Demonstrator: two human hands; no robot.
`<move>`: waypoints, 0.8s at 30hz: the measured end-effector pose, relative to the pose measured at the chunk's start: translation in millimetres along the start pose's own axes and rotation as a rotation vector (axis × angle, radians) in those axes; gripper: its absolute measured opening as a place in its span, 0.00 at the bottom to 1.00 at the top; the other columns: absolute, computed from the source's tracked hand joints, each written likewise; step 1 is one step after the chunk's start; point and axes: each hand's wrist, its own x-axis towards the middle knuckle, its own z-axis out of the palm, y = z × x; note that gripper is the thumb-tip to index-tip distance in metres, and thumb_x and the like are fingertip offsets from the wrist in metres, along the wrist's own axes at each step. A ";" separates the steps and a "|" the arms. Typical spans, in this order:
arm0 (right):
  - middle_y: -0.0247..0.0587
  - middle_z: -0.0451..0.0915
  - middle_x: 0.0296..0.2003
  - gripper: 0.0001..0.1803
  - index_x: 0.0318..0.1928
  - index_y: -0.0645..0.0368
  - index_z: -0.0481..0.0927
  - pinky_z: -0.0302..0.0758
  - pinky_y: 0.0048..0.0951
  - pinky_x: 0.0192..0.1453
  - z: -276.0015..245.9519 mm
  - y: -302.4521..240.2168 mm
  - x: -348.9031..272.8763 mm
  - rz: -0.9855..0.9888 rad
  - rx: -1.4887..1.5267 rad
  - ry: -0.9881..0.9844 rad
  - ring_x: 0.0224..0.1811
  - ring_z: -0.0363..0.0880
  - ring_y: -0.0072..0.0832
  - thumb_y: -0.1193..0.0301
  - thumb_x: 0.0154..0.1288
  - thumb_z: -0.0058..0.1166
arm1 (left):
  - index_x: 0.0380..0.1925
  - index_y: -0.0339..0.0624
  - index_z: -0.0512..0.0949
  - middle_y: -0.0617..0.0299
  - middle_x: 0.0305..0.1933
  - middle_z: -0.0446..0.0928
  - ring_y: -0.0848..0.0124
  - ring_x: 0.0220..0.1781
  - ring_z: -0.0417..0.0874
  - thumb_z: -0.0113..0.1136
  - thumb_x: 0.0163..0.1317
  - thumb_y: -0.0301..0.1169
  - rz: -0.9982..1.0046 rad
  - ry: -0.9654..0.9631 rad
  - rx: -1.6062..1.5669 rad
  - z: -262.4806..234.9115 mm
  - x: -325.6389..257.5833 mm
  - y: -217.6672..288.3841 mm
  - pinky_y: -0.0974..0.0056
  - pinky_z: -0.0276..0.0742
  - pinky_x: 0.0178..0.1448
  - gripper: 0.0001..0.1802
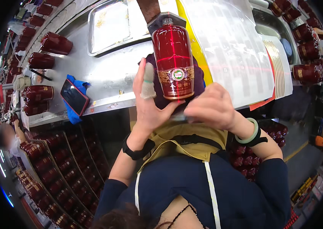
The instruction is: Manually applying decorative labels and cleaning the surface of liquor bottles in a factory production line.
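Note:
A dark red glossy bottle [173, 51] with a gold patterned band and a small round green-and-white label lies on its side, base toward me. Its capped neck rests in a dark notched block [166, 22], and a purple cloth [160, 91] is under its body. Red light lines cross on the bottle. My left hand [149, 100] is open along the bottle's left side, thumb stretched under the base, with a pale fabric cover on one finger. To the right of the base, my right hand [213, 107] is curled and blurred; whatever it holds, if anything, cannot be made out.
On the left a phone [74, 97] lies on a blue cloth, near several red bottles [56, 43]. A metal tray [110, 26] sits behind. White label sheets [234, 57] cover the right side, with gold-striped strips [279, 68] beyond. Racks of bottles [66, 160] stand below the table.

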 end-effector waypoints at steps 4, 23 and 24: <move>0.38 0.81 0.40 0.13 0.53 0.62 0.79 0.76 0.24 0.43 -3.1 18.6 -2.7 0.583 -0.017 0.406 0.39 0.80 0.23 0.77 0.72 0.65 | 0.56 0.51 0.85 0.45 0.78 0.64 0.46 0.78 0.63 0.86 0.44 0.46 0.243 -0.060 0.403 -4.0 0.5 19.5 0.39 0.59 0.77 0.36; 0.29 0.79 0.33 0.09 0.52 0.65 0.81 0.69 0.19 0.36 18.4 -6.0 -23.6 1.087 0.254 0.383 0.32 0.71 0.13 0.74 0.76 0.60 | 0.59 0.38 0.84 0.48 0.69 0.79 0.48 0.73 0.77 0.78 0.56 0.41 0.088 0.067 0.475 3.4 -29.2 14.0 0.41 0.61 0.77 0.32; 0.29 0.79 0.33 0.09 0.52 0.65 0.81 0.69 0.19 0.36 15.7 -5.8 -21.7 1.084 0.256 0.381 0.32 0.71 0.13 0.74 0.76 0.60 | 0.62 0.35 0.81 0.43 0.72 0.75 0.46 0.75 0.74 0.78 0.56 0.44 0.084 0.063 0.468 4.0 -30.7 14.4 0.41 0.61 0.77 0.36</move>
